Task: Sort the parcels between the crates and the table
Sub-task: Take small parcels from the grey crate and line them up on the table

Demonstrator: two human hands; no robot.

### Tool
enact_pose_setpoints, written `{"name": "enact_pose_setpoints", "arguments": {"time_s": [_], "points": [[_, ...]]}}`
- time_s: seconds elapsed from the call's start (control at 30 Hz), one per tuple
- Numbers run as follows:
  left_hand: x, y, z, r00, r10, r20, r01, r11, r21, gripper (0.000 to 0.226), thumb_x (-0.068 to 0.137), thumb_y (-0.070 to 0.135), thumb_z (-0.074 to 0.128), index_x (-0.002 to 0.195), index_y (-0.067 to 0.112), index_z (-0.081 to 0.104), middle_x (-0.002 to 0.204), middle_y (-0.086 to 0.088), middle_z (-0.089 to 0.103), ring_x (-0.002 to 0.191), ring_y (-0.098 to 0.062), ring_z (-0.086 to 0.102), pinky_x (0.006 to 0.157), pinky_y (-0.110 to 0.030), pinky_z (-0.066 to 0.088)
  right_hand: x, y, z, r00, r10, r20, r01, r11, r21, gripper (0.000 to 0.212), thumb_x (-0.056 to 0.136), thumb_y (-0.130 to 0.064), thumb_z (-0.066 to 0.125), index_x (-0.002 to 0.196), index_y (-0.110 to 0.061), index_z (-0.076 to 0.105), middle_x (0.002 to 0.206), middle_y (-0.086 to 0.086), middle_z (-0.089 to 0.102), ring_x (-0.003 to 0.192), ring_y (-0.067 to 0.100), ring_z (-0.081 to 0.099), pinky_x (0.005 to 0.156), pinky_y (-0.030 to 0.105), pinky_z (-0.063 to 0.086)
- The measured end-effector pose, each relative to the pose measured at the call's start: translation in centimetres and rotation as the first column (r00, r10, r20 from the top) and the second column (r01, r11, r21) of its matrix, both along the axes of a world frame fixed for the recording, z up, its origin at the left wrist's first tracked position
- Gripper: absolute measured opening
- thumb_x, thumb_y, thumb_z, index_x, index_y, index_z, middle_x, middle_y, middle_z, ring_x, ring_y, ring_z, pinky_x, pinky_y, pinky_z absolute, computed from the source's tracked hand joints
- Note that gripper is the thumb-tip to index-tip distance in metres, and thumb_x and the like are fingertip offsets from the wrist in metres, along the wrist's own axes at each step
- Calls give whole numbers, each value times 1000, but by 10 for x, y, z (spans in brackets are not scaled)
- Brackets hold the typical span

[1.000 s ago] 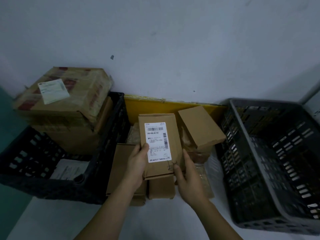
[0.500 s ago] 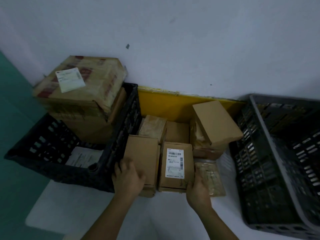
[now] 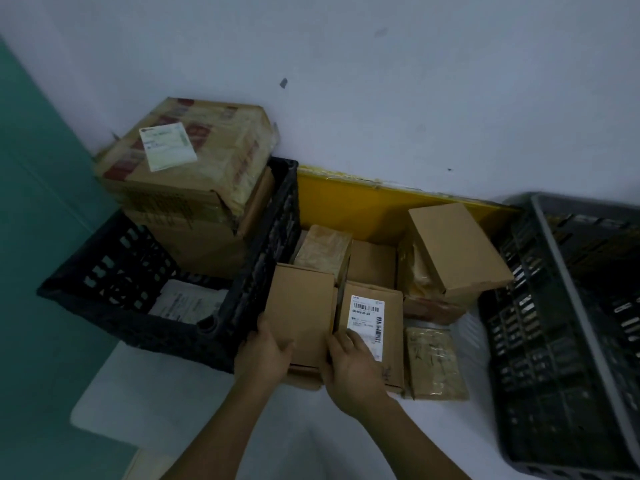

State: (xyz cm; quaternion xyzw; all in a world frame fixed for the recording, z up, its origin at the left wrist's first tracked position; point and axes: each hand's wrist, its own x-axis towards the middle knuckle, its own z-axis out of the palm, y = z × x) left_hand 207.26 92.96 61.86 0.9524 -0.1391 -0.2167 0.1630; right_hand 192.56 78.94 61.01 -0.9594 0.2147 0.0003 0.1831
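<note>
Cardboard parcel [image 3: 300, 308], plain brown, gripped at its near end by left hand [image 3: 265, 355] and right hand [image 3: 351, 367], fingers curled on both sides. Just right of right hand, labelled parcel [image 3: 372, 327] on white table [image 3: 207, 410]. Left of left hand, black crate [image 3: 138, 271]; far right, grey crate [image 3: 561, 341].

Dim bluish light, soft shadows, slight motion blur, wide-angle bending at the edges
</note>
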Motion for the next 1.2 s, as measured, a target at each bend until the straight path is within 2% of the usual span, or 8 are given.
{"name": "enact_pose_setpoints", "arguments": {"time_s": [0.27, 0.4, 0.47, 0.6, 0.83, 0.9, 1.0, 1.2], "points": [[-5, -11, 49, 985, 170, -6, -153, 871, -466, 66, 106, 33, 62, 164, 20, 33, 159, -6, 46, 134, -26, 56, 103, -37, 50, 3, -4, 11, 999, -34, -36, 39, 992, 122, 56, 112, -48, 39, 161, -23, 47, 159, -1, 56, 155, 26, 36, 125, 41, 34], [-12, -20, 81, 970, 124, 208, 27, 798, -602, 60, 107, 33, 61, 162, 23, 38, 155, 2, 47, 132, -16, 55, 99, -32, 50, 9, -9, 54, 972, -210, 106, 169, 937, 307, 39, 114, -44, 48, 137, -24, 71, 133, -2, 73, 124, 19, 62, 103, 34, 46], [-18, -24, 89, 935, 58, 350, 171, 791, -587, 58, 106, 31, 62, 159, 23, 40, 153, 1, 49, 133, -18, 55, 99, -37, 55, 15, -16, 80, 913, -394, 109, 257, 760, 597, 45, 109, -59, 50, 132, -31, 75, 129, -7, 76, 119, 14, 68, 103, 36, 52], [-40, -35, 82, 754, -186, 631, 525, 747, -407, 54, 102, 31, 56, 153, 21, 42, 140, -6, 64, 128, -26, 61, 101, -48, 58, 26, -32, 116, 815, -579, 1, 101, 143, 985, 40, 108, -60, 54, 129, -33, 75, 123, -3, 79, 114, 20, 76, 100, 49, 62], [-57, -24, 57, 727, -402, 556, 660, 634, -404, 80, 99, 70, 51, 163, 24, 34, 167, 5, 41, 156, -14, 33, 124, -42, 31, 14, -53, 111, 711, -686, 156, 182, 394, 901, 29, 108, -16, 62, 120, -40, 71, 116, -8, 81, 108, 14, 78, 94, 48, 66], [-48, -21, 57, 820, -239, 520, 503, 735, -454, 73, 106, 64, 42, 165, 22, 32, 170, 0, 37, 158, -20, 31, 123, -43, 31, 9, -55, 110, 720, -663, 203, 150, 435, 888, 34, 109, -23, 62, 127, -51, 67, 121, -13, 79, 110, 11, 77, 88, 41, 67], [-31, -21, 63, 993, 12, 120, 66, 781, -621, 69, 108, 57, 44, 167, 28, 24, 165, 3, 41, 148, -19, 44, 116, -38, 42, 8, -51, 105, 750, -622, 225, 147, 487, 861, 37, 111, -28, 60, 134, -56, 57, 122, -25, 73, 108, -4, 72, 81, 27, 65], [-7, -7, 46, 978, 190, -82, -203, 809, -551, 54, 110, 40, 50, 161, 27, 36, 147, -4, 62, 125, -28, 63, 99, -47, 56, 22, -23, 73, 919, -371, 131, 201, 730, 653, 34, 112, -39, 55, 142, -56, 51, 132, -31, 63, 122, 3, 65, 92, 26, 60]]}}
